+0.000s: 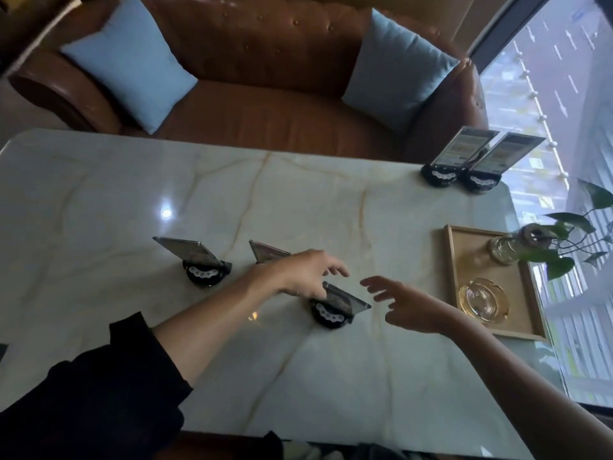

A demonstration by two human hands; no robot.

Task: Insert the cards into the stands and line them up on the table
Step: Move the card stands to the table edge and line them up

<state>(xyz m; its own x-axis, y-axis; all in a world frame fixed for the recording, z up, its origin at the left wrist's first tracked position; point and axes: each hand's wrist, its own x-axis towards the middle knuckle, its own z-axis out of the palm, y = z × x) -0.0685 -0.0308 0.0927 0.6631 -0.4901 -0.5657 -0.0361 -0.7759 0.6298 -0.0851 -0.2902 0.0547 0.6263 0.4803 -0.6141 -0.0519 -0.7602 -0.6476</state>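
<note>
On the marble table (298,200) stand several black round stands with clear card holders. One stand (206,271) is at centre left. A second holder (267,251) shows behind my left wrist, its base hidden. A third stand (331,312) sits at centre, its holder leaning right. My left hand (306,272) reaches over it, thumb touching the holder's left edge, fingers apart. Just right of it, my right hand (406,305) hovers with spread fingers, holding nothing. Two stands with printed cards (439,172) (479,180) stand side by side at the far right corner.
A wooden tray (452,270) at the right holds a glass ashtray (482,298) and a glass vase with a leafy plant (506,249). A brown leather sofa (265,104) with two blue cushions runs behind the table. A window is at the right.
</note>
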